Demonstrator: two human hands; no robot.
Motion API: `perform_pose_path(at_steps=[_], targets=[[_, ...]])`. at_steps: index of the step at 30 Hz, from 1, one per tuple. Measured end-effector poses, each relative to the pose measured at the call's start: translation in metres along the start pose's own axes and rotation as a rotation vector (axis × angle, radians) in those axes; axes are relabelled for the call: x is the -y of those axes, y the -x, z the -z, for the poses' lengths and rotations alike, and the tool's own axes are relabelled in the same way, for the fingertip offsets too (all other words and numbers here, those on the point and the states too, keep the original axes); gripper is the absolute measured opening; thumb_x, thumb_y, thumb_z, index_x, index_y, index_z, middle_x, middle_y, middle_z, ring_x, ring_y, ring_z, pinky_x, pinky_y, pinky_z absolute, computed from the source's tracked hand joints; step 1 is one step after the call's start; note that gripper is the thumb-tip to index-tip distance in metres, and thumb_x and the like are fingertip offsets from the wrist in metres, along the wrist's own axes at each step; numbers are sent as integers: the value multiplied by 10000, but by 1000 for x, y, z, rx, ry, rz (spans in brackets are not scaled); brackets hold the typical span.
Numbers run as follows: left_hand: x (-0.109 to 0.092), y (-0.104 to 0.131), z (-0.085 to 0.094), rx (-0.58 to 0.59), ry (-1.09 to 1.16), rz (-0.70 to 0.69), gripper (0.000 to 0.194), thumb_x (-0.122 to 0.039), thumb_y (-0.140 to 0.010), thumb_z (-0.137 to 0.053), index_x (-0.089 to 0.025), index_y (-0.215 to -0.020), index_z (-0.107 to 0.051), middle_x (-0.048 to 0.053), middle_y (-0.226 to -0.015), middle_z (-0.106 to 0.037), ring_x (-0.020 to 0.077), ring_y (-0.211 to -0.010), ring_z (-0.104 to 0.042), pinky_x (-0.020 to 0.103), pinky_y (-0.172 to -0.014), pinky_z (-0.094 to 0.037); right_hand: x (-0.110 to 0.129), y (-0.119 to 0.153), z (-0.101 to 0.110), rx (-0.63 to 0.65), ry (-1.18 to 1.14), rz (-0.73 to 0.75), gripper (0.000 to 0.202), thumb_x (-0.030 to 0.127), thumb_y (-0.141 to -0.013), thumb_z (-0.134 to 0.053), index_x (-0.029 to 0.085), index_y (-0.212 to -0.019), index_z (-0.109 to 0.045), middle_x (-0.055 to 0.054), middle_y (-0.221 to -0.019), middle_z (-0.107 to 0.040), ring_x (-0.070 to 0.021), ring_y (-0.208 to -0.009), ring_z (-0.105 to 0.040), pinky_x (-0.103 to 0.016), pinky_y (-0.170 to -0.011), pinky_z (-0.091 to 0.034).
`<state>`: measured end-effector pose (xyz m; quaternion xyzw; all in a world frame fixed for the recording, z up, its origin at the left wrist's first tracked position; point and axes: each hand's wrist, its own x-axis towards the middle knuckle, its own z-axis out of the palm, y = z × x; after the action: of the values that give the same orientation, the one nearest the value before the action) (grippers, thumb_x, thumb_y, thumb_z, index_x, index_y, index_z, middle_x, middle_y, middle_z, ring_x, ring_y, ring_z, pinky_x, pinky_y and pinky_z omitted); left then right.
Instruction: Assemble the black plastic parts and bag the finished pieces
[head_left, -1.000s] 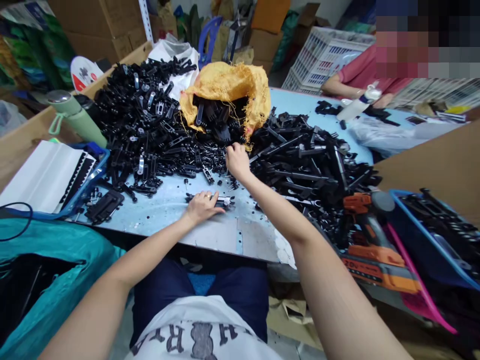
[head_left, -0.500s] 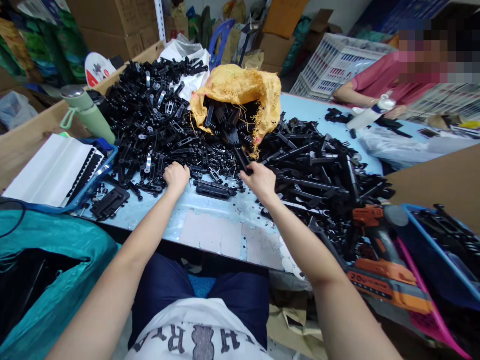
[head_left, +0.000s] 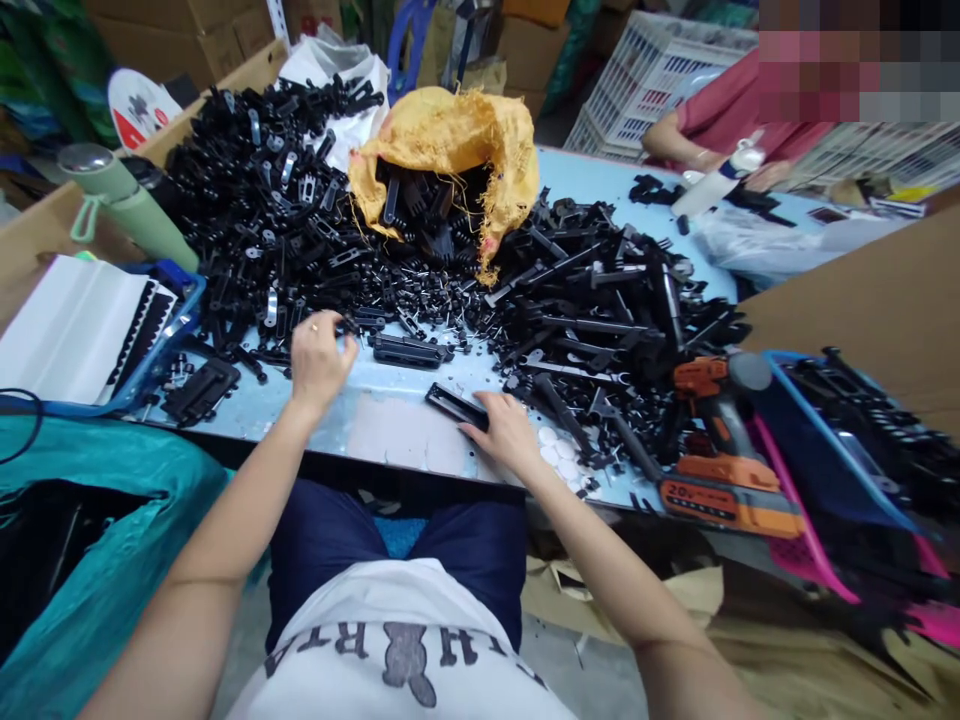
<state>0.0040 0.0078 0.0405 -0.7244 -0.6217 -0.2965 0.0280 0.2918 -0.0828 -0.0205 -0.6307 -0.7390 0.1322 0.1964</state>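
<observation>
Currently our right hand [head_left: 487, 424] is pinching a black part [head_left: 450, 402] mid-frame; left hand [head_left: 319, 358] half-curled, hold unclear; upper-left heap [head_left: 255, 220] still loose.

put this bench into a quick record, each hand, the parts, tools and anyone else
left hand: at the near edge of the parts heap; grip unclear
right hand: holding one end of a long black piece
second piece: black, lying on the blue tabletop
yellow sack: open, black parts inside
orange drill: at the right, near a blue basket
co-worker: pink sleeve, across the table
</observation>
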Motion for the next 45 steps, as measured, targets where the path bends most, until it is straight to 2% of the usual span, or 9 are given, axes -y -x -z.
perform_pose_path(at_steps=[4,9,13,16,23,28,34,39,45], targets=[[-35,54,-8,351,35,-296,273,-196,-841,-456,-118,-1096,-516,119,-959,-595,243,-921,-570,364,-823,-459,25,-32,-10,-15,-157,132,393,354,-826,-552,160,-1166,-515,-146,-1074,-605,-269,-1030,-542,-447,-900,-410],[-28,86,-23,518,148,-243,245,-227,-882,-448,-164,-1109,-512,102,-1046,-559,204,-886,-601,315,-759,-488,12,-22,12,-131,-566,195,608,409,-757,-638,224,-1271,-371,-73,-1039,-597,-188,-934,-594,-331,-813,-472],[-21,88,-24,467,270,-53,264,-297,-918,-392,-163,-1076,-554,101,-1023,-607,213,-932,-603,335,-796,-490,-9,5,26,60,-162,240,361,366,-780,-610,197,-1098,-584,-90,-988,-621,-228,-950,-575,-386,-861,-440],[-31,89,-27,401,487,-24,303,-292,-923,-376,-174,-1108,-585,83,-1015,-629,191,-966,-592,331,-847,-477,3,6,10,131,7,225,431,386,-829,-556,212,-1223,-552,-121,-1097,-599,-265,-1064,-525,-459,-956,-373],[-57,93,-27,267,759,31,363,-311,-900,-444,-184,-1220,-558,62,-927,-601,148,-827,-591,287,-767,-484,54,-13,-27,106,-848,-96,509,474,-933,-281,252,-1383,-362,-56,-964,-607,-116,-557,-567,-277,-503,-514],[-69,94,-14,187,712,-12,353,-289,-899,-457,-194,-1223,-560,47,-856,-556,146,-830,-560,292,-798,-472,53,-9,-11,96,-766,117,478,455,-896,-429,278,-1339,-446,-33,-919,-545,-81,-562,-537,-257,-553,-523],[-88,95,-13,-141,766,57,347,-267,-925,-408,-175,-1224,-558,70,-897,-553,143,-837,-552,281,-778,-470,74,-3,-16,-82,-764,165,497,448,-913,-384,288,-1383,-384,-40,-883,-512,-106,-592,-537,-275,-559,-529],[-77,87,-16,-17,790,-104,331,-280,-920,-419,-183,-1198,-572,63,-900,-579,144,-837,-554,296,-784,-479,76,6,-27,-160,-673,181,514,442,-921,-361,264,-1403,-353,-44,-850,-531,-141,-648,-531,-321,-652,-523],[-72,105,-34,126,536,116,442,-233,-916,-355,-176,-1353,-387,141,-1103,-543,221,-991,-567,395,-831,-485,44,-44,6,-47,-171,183,432,439,-924,-355,267,-1296,-490,-73,-1071,-586,-205,-961,-546,-333,-825,-465]])
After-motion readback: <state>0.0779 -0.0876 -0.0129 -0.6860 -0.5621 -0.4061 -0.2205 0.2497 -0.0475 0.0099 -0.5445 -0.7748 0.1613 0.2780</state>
